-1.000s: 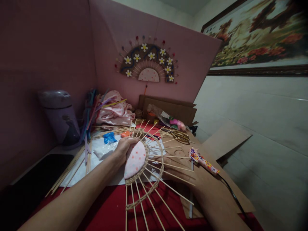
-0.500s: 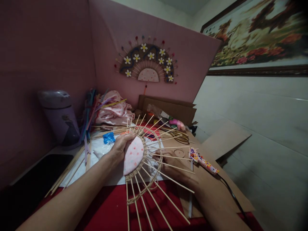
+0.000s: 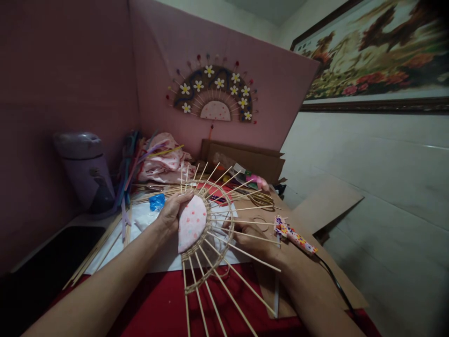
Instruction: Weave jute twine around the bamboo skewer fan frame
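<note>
A half-round woven frame of thin wooden sticks fans out from a dotted pink fabric pad. Brown twine runs in an arc through the sticks, with another band close around the pad. My left hand grips the pad at its upper left edge, thumb on top. Over on the right, my right hand lies partly behind the sticks, its bent fingers pinched at the twine arc. The fingertips are partly covered by sticks. A loose loop of twine hangs below the arc.
A flower-patterned glue gun with a black cord lies on cardboard at right. Behind are loose sticks, pink dotted cloth, pipe cleaners and a purple flask. A decorated fan is pinned to the pink board.
The frame has tilted slightly and shifted a little left in view, with both hands following it. My right fingers stay at the twine arc.
</note>
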`<state>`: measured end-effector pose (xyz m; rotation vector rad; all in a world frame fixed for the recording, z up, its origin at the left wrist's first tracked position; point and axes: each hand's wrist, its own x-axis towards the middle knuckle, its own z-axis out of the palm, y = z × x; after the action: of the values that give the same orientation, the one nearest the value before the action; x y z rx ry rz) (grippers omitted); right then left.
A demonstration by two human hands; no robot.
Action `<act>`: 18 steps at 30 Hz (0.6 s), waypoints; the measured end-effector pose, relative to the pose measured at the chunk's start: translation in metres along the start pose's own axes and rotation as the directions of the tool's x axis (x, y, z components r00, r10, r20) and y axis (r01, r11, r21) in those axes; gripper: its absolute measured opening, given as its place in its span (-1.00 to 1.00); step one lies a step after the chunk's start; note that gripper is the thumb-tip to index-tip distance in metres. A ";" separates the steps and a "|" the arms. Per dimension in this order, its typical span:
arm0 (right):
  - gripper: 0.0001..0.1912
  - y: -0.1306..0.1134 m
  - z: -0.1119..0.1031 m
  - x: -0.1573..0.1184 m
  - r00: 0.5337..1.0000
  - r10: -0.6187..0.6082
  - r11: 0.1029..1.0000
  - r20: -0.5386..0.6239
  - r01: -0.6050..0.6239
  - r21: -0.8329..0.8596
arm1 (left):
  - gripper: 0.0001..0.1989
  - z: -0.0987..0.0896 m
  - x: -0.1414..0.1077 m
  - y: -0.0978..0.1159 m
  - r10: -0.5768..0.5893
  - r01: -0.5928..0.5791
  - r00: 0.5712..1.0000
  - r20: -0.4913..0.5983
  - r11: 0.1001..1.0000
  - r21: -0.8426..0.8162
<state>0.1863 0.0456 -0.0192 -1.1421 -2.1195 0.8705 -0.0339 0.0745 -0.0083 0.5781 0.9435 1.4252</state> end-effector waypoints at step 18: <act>-0.81 0.000 -0.005 0.007 0.967 0.021 0.999 -0.255 -0.008 0.053 | -0.92 0.015 -0.012 0.010 -0.193 0.180 0.980 -0.041 0.960 -0.213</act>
<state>0.1862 0.0532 -0.0147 -1.1763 -1.8708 0.7369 -0.0261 0.0665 0.0098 0.2824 0.8596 1.3566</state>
